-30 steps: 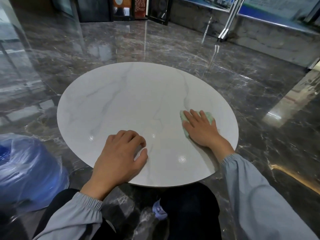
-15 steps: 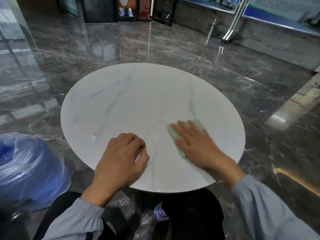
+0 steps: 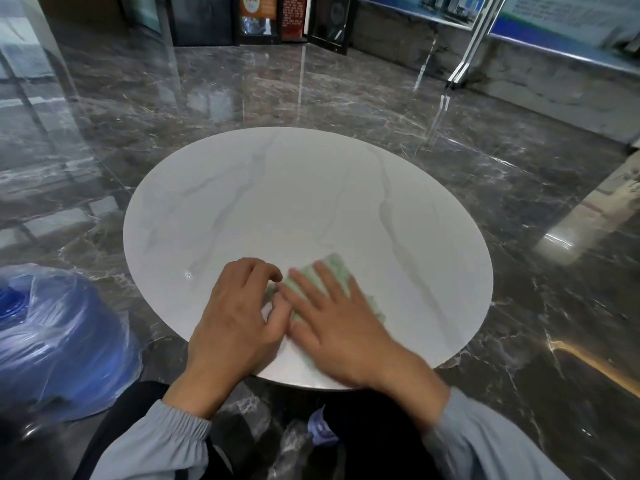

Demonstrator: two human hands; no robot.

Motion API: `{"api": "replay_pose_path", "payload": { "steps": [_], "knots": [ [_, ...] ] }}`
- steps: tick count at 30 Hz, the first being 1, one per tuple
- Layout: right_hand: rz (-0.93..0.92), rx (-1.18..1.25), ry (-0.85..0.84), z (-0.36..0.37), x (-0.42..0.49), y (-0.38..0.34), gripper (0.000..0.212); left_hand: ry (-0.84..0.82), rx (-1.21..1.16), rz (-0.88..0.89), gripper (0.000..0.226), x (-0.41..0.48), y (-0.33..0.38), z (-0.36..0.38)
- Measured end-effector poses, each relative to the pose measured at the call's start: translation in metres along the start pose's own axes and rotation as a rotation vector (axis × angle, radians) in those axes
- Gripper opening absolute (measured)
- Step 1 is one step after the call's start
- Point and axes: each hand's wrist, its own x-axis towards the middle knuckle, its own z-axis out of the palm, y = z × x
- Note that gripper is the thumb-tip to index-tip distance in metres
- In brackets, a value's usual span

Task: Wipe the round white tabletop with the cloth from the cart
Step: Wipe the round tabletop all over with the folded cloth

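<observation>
1. Head view, the task's things: the round white worktop (image 3: 294,202) fills the middle of the frame, its near rim at the lower centre. The pale green cloth (image 3: 334,268) lies flat on it in the lower centre, near that rim and well apart from the far edge.

2. Head view, right grip (image 3: 332,327): the fingers are straight and spread, pressing down on the cloth with the palm over its near part. It lies flat on the fabric and is not curled round it. The hand is slightly blurred, which I take as a wiping stroke in progress.

3. Head view, left grip (image 3: 235,317): it rests on the worktop just left of the cloth, touching the right one, with its fingers curled under. A corner of the cloth reaches its fingertips. I cannot tell whether it pinches that corner or only rests beside it.

4. Head view, surroundings: a blue bundle wrapped in clear plastic (image 3: 59,341) sits on the dark marble floor (image 3: 346,91) at the lower left. No cart is in view.

5. Progress, as a judgement: the cloth is fetched and wiping is underway at the near side. The surface shows no line between wiped and unwiped areas, so coverage cannot be read. The far half and left edge probably need passes.
</observation>
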Motion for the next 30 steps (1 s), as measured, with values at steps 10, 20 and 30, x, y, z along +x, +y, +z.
{"api": "replay_pose_path", "payload": {
  "steps": [10,20,30],
  "knots": [
    [0.420,0.085,-0.043,-0.029,0.009,0.130,0.056,0.009,0.015,0.018,0.023,0.000,-0.001,0.001],
    [-0.133,0.035,-0.053,-0.003,-0.021,-0.020,0.060,0.081,-0.057,-0.063,0.025,0.002,0.001,-0.002],
    [0.444,0.092,-0.027,-0.028,0.015,0.143,0.059,0.041,0.102,-0.032,0.020,0.003,-0.006,0.004]
  ]
}}
